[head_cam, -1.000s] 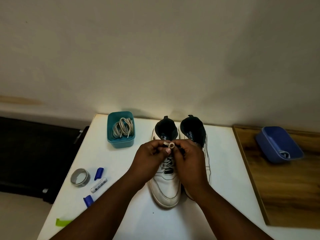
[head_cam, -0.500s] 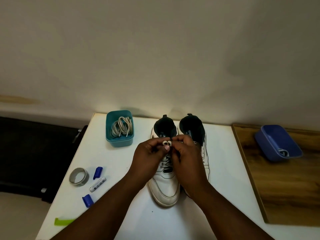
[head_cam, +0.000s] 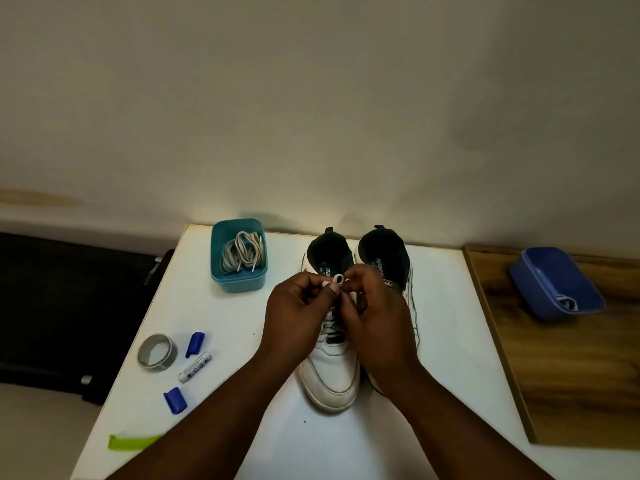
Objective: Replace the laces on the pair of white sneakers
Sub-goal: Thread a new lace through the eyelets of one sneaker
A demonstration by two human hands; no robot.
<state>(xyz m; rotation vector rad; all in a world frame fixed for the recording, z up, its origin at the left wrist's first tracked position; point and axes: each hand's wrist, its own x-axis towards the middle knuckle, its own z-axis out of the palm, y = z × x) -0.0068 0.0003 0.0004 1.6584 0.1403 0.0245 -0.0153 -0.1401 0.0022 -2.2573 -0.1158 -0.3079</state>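
While your left hand (head_cam: 298, 308) and right hand (head_cam: 375, 306) meet over the tongue of the left sneaker (head_cam: 330, 368), both are pinching the pale lace (head_cam: 337, 280), which stands up in a small loop between your fingertips, so you look to be at the knot or bow at the top eyelets of that shoe. Whether this lace is the old one or its replacement cannot be told. Your next move calls for a firm hold on the loop with one hand as the other works the free end, without dragging the shoe along the white table (head_cam: 221, 427). Its partner, the right sneaker (head_cam: 388, 258), stands just beside it, largely hidden by your right hand. For containers, the teal tub (head_cam: 239, 284) at the far left holds a coil of pale laces (head_cam: 244, 252), and the blue bin (head_cam: 554, 285) on the wooden board (head_cam: 571, 375) holds something small and bundled, too dim to name.
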